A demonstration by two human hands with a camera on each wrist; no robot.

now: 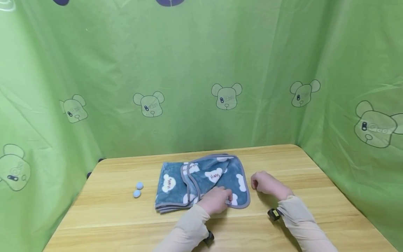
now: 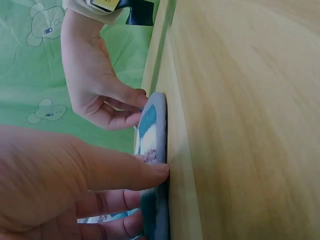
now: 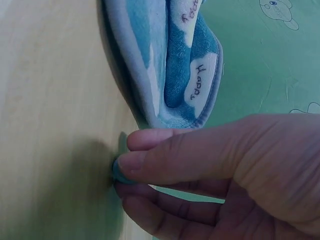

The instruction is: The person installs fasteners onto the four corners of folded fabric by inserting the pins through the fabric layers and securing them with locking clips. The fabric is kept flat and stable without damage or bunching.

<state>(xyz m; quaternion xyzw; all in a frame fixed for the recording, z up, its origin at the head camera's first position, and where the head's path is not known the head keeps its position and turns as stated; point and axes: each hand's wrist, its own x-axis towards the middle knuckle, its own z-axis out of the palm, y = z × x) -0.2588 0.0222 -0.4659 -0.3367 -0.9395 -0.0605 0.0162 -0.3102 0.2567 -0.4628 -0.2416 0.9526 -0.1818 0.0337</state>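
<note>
A folded teal fleece blanket (image 1: 201, 182) with grey binding and white "Happy" patches lies on the table, its top layer turned over toward the right. My left hand (image 1: 215, 200) is at its near edge; in the left wrist view the thumb (image 2: 159, 170) lies on the grey binding, with the other fingers against the cloth, pinching the edge. To the right of the blanket, my right hand (image 1: 267, 182) is low over the wood. Its thumb and fingers pinch a small blue ball (image 3: 120, 173), mostly hidden by the fingertips.
Two light blue balls (image 1: 138, 189) sit close together left of the blanket. The wooden table (image 1: 107, 224) backs onto a green curtain (image 1: 189, 129) with printed bear heads, which also hangs along both sides.
</note>
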